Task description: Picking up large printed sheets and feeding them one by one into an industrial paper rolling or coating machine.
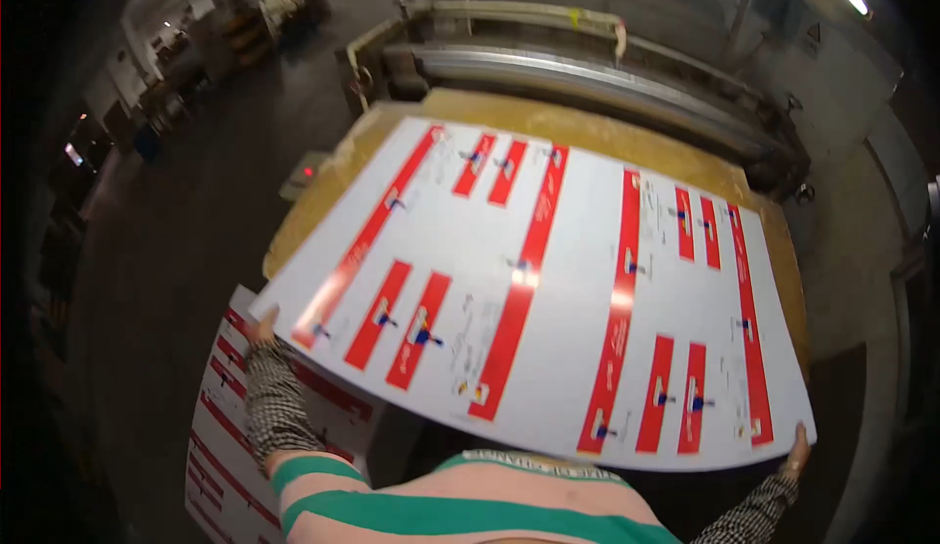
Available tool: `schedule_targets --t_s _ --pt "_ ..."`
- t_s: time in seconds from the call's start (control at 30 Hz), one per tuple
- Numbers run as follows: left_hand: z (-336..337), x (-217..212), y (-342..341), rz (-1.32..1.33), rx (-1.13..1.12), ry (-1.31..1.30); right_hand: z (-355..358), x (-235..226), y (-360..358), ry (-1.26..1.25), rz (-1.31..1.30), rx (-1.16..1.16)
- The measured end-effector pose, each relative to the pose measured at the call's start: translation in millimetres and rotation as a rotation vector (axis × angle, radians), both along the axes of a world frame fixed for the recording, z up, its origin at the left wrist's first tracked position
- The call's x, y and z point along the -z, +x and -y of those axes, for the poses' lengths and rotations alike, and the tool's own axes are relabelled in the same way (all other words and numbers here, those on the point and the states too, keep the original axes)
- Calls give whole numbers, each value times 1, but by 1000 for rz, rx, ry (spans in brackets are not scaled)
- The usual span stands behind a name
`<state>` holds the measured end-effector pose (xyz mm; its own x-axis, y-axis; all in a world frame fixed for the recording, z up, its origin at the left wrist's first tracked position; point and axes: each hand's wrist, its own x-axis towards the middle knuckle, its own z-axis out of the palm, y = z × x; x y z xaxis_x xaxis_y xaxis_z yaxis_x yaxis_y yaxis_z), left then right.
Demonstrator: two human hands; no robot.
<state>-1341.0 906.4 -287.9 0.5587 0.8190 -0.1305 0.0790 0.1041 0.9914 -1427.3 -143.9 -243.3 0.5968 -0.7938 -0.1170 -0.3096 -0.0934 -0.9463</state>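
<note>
A large white printed sheet [578,280] with red bars and small blue marks is held out flat in front of me. My left hand [262,329] grips its near left corner, with the checked sleeve below. At the near right corner my right hand [795,451] pinches the sheet's edge. The sheet's far part lies over a yellowish wooden table [627,138].
A stack of similar printed sheets [230,446] lies low at my left. Beyond the table runs a long machine with a metal roller bar [587,72]. Dark workshop floor [186,221] spreads to the left, with clutter far back.
</note>
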Motion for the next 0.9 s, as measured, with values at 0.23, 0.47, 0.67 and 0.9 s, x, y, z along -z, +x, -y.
schedule_targets --t_s 0.23,0.47,0.67,0.9 --pt "210 -197 58 -1039 214 1052 -87 -83 81 -870 -973 -68" --pt "98 -176 21 -413 -14 540 31 2 -2 -668 -759 -133" --pt "138 -166 29 -381 -136 160 0 -12 -5 142 26 13" --pt "45 -60 4 -311 59 -47 29 51 -18 17 -417 198"
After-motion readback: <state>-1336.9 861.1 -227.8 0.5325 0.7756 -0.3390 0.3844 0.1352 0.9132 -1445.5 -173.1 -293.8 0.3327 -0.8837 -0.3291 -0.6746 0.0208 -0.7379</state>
